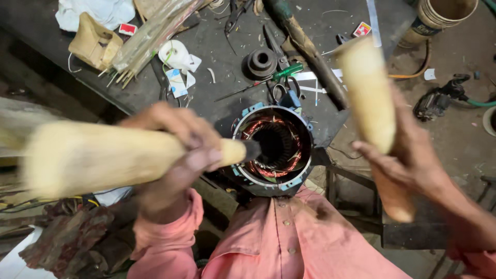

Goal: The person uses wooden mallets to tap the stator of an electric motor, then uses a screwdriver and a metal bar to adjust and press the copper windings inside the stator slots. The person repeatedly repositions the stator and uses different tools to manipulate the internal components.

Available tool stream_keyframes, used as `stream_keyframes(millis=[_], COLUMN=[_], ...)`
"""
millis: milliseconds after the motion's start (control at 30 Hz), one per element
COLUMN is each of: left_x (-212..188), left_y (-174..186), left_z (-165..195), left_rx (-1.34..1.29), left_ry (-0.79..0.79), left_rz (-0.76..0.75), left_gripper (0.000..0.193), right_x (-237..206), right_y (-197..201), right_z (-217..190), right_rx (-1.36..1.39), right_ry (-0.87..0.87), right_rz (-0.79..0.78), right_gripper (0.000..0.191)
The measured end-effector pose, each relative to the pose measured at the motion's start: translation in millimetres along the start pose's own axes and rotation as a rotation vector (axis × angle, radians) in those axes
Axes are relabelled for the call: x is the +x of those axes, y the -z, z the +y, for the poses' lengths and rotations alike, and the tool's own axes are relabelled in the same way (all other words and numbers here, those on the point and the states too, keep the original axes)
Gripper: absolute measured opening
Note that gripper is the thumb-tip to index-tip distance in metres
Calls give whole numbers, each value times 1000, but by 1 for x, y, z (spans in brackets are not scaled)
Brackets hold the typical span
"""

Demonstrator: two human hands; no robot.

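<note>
- Left hand (173, 155) grips one pale wooden rod (124, 160), lying crosswise, dark tip pointing right into the stator (272, 147) at the counter (217, 98) near edge.
- Right hand (408, 160) clasps a second rod (372, 113), roughly upright (blurred).
- One stator, copper windings showing.

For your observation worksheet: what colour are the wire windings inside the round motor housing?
Coppery reddish-orange; the windings show best in the head view, ringing the housing's dark bore.

Each hand (175, 155) grips a wooden stick (103, 157) beside motor stator (273, 147).
</note>
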State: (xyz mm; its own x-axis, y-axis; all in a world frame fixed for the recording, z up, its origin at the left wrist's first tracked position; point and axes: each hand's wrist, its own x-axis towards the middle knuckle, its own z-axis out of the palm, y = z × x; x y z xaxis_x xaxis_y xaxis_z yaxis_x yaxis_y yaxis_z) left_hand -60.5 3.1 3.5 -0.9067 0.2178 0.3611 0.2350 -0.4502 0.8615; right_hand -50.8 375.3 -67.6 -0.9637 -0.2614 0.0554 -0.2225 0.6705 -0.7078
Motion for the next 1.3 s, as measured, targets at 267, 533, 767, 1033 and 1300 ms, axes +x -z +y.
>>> stream_keyframes(millis=[267, 533, 767, 1033, 1300], left_x=[6, -19, -22, -32, -105], left_y=[55, 99, 112, 144, 76], left_z=[-28, -145, -160, -206, -178], left_rx=[562, 783, 611, 885, 814], left_ry=[545, 911, 822, 595, 535], left_rz=[109, -49, -210, -240, 190], left_gripper=[39, 81, 82, 102, 77], right_x=[-35, -15, -5, 3, 37], right_y=[-91, -184, -187, -184, -185], right_z=[48, 31, 32, 31, 83], right_rx=[781, 251, 195, 120, 168], right_ry=[9, 147, 107, 22, 2], right_rz=[582, 977, 1122, 1123, 959], right_gripper=[67, 71, 67, 50, 41])
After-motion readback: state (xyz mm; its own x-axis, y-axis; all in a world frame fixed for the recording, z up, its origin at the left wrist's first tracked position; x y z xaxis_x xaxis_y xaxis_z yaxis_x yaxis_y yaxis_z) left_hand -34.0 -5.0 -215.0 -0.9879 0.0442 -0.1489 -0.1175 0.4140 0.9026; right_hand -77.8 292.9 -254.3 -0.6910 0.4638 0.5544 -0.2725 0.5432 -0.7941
